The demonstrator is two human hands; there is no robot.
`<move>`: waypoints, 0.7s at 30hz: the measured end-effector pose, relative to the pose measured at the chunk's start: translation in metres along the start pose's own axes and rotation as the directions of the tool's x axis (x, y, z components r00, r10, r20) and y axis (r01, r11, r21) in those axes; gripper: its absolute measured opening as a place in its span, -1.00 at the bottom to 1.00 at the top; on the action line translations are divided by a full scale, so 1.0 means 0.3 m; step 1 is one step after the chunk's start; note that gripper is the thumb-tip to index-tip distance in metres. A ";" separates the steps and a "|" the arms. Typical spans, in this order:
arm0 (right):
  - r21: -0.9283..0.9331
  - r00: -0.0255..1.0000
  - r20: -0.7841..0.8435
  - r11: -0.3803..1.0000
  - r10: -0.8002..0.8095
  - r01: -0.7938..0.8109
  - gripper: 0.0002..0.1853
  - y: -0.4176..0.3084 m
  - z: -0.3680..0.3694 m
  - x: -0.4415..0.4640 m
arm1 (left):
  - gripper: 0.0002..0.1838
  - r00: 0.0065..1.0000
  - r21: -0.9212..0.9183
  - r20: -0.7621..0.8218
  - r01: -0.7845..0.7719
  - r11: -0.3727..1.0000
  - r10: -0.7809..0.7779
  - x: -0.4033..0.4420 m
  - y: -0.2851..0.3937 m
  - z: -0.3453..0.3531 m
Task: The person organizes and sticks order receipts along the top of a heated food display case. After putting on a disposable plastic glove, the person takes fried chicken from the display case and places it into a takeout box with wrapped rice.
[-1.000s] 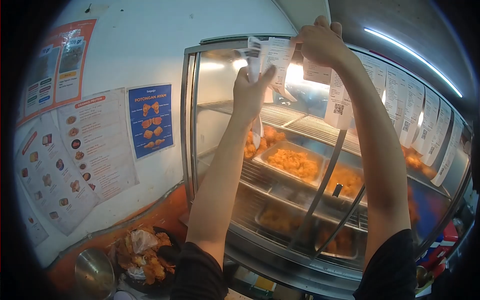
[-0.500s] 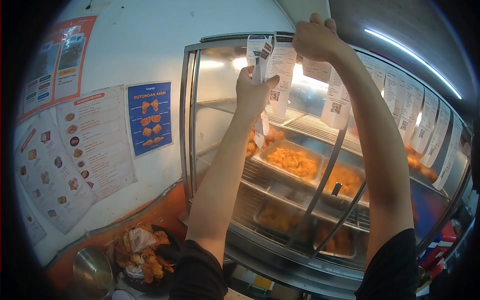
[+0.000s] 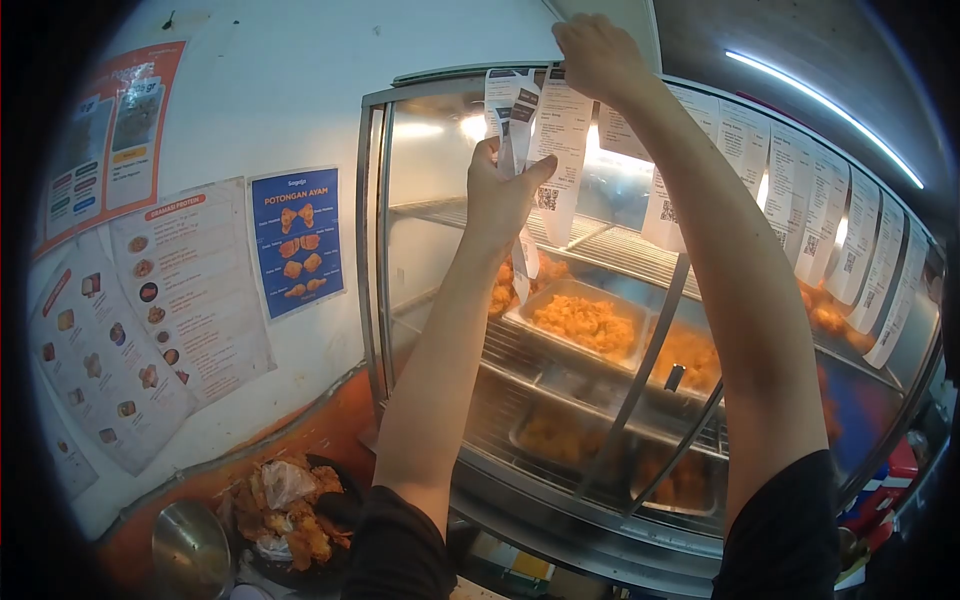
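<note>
- Paper posters (image 3: 195,290) and a blue poster (image 3: 298,240) cover part of the wall; a metal bowl (image 3: 192,550) sits below.
- The left hand (image 3: 500,200) pinches a folded slip (image 3: 516,125) between thumb and fingers, before the upper left of the glass case (image 3: 540,505).
- A long receipt (image 3: 562,140) hangs just beside it.
- The right hand (image 3: 603,62), fingers curled, is at the case's top edge; I cannot tell whether it grips anything.
- More receipts (image 3: 790,190) hang in a row.

Blue poster (image 3: 298,243), between nine and ten o'clock: "POTONGAN AYAM"; small logo above, unclear to me.
White sheet (image 3: 215,300), nine o'clock: heading "GRAMASI PROTEIN".
Orange-bordered poster (image 3: 132,150), ten o'clock: "gr", figure blurred.
Paper slips (image 3: 563,140), twelve to three: QR codes (image 3: 547,199); print too fine.
</note>
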State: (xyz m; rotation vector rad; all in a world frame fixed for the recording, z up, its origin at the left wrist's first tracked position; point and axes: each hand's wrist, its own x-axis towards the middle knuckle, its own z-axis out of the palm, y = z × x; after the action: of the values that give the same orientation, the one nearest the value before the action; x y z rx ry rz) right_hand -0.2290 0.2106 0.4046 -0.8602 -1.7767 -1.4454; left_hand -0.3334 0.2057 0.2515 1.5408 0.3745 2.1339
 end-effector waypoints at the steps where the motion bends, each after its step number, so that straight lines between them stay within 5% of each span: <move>1: -0.004 0.997 -0.021 0.997 -0.076 0.076 -0.82 -0.002 -0.009 0.003 | -0.51 1.000 0.000 -0.001 0.002 1.000 -0.002 -0.001 0.001 -0.003; 5: 0.031 0.982 0.189 0.999 0.009 -0.015 -0.83 -0.035 -0.010 0.019 | -0.53 1.000 -0.008 0.000 -0.022 1.000 0.022 -0.025 0.032 -0.015; 8: -0.058 0.993 0.120 0.998 0.018 -0.011 -0.85 -0.031 0.019 0.026 | -0.54 0.999 -0.030 -0.001 -0.033 0.999 0.033 -0.038 0.047 -0.021; 10: 0.091 0.995 0.027 0.991 0.095 -0.098 -0.76 -0.044 0.032 0.035 | -0.55 0.999 -0.048 0.005 -0.047 0.998 0.047 -0.040 0.054 -0.023; 16: 0.146 0.974 0.080 0.964 0.213 -0.223 -0.84 -0.058 0.007 0.041 | -0.59 0.995 -0.075 0.024 -0.096 0.993 0.098 -0.062 0.079 -0.029; 21: 0.069 0.992 0.047 0.990 0.118 -0.121 -0.86 -0.062 0.005 0.029 | -0.59 0.998 -0.084 0.001 -0.067 0.994 0.067 -0.052 0.067 -0.044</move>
State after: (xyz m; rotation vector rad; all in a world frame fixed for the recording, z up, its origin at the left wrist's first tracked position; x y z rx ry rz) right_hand -0.2494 0.2096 0.4018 -0.9494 -1.7664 -1.2878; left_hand -0.3462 0.1812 0.2442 1.5297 0.2317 2.1688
